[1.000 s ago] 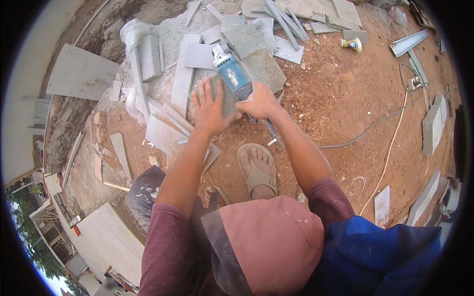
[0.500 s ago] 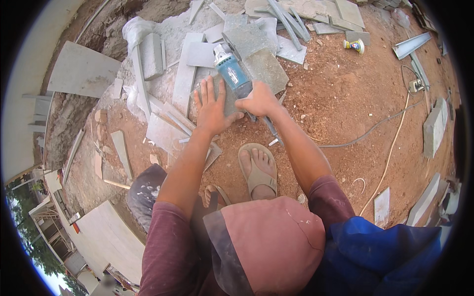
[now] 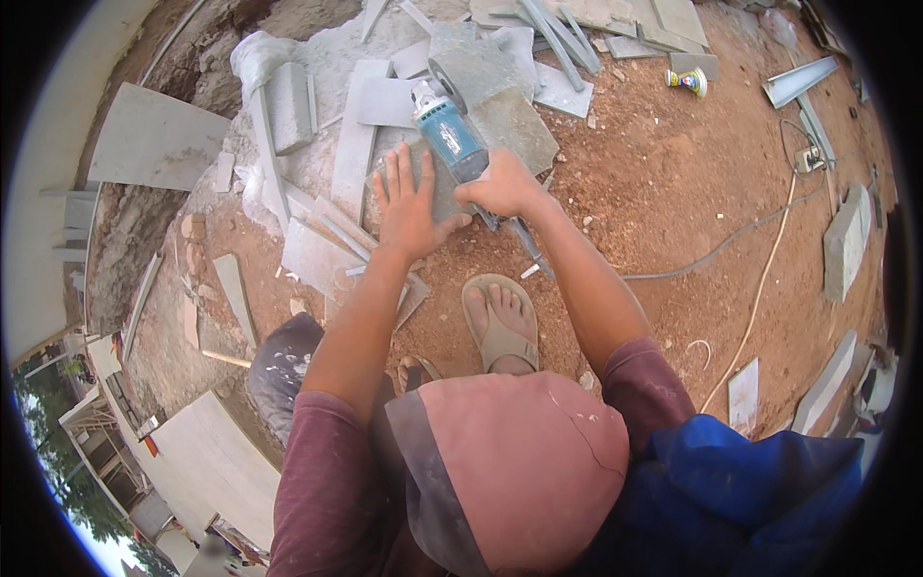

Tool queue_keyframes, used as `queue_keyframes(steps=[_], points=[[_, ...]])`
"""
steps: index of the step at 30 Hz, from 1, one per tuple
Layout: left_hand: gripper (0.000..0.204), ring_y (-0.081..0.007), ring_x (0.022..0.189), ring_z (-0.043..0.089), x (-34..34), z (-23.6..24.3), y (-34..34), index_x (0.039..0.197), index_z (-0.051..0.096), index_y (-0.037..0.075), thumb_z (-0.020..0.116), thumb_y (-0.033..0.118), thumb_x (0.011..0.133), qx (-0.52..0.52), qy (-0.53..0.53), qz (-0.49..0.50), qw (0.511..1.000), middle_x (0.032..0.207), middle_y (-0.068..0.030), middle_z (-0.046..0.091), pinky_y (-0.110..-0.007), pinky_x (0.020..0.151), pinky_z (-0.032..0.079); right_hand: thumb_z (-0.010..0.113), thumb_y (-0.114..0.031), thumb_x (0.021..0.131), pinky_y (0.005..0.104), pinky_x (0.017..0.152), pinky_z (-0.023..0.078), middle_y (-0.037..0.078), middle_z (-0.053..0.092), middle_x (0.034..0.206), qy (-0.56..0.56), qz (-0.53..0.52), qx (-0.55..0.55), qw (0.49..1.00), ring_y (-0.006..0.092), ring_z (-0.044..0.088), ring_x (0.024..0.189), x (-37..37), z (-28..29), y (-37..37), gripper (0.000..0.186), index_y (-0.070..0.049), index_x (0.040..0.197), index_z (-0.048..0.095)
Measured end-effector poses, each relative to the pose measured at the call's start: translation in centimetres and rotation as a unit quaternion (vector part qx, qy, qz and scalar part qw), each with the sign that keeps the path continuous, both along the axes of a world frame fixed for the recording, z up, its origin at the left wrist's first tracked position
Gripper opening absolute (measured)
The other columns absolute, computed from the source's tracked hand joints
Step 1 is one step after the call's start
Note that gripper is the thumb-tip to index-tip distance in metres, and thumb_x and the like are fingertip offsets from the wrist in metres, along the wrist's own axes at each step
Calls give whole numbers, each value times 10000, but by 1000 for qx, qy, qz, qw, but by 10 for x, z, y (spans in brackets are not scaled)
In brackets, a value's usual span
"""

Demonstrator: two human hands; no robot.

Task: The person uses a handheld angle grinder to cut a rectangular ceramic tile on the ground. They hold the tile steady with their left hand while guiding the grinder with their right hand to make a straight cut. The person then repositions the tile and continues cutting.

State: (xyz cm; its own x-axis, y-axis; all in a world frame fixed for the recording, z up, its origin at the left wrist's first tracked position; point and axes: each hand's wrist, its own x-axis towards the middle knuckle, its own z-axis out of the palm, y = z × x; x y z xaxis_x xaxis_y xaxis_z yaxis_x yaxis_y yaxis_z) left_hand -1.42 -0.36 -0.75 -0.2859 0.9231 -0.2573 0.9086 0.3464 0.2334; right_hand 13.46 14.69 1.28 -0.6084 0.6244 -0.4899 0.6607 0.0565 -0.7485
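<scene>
Evidently the right hand (image 3: 502, 185) is closed around the rear of a teal angle grinder (image 3: 452, 142), which points toward eleven o'clock, its disc (image 3: 449, 87) at the far end. Between that fist's eight and nine o'clock, the left hand (image 3: 411, 213) lies palm-down, fingers spread wide, seemingly on grey stone (image 3: 444, 189). I can't tell whether the disc touches the slab (image 3: 517, 135) at twelve. I'd keep those bare fingers off the disc's line, pressure even, cord (image 3: 663, 277) trailing clear at four.
</scene>
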Motion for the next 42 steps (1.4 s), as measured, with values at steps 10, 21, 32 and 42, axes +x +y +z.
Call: queue_keyframes(steps=[10,21,32,42], points=[[1360,-451,1694,-58,-2,-6,-1,1767,138,76,780,792,805,14,4,-5,1000,1821,-284,27,-641,1327,-53,872,-274,626,401,787,583,219,769,869,-20,-6,-38,999,312,741,827,-3,29,4,437,68,876,760],[1341,-450,1694,-42,-2,-7,-2,1763,167,72,784,781,808,24,4,-3,1000,1821,-281,38,-642,1328,-47,879,-290,621,403,824,591,282,773,962,-40,7,-37,998,345,761,913,-3,46,4,580,136,990,743],[1343,-442,1696,-53,-1,-5,-1,1765,154,74,769,797,814,17,4,-1,1000,1822,-279,36,-637,1330,-48,880,-288,622,403,827,593,283,774,965,-48,8,-35,998,338,759,911,-3,44,3,600,152,1003,738],[1334,-444,1695,-43,-1,-2,0,1763,166,76,774,791,815,14,11,-2,1000,1820,-281,39,-639,1330,-37,881,-295,619,399,788,588,260,771,922,-39,21,-24,999,315,746,857,0,41,7,560,139,946,745]])
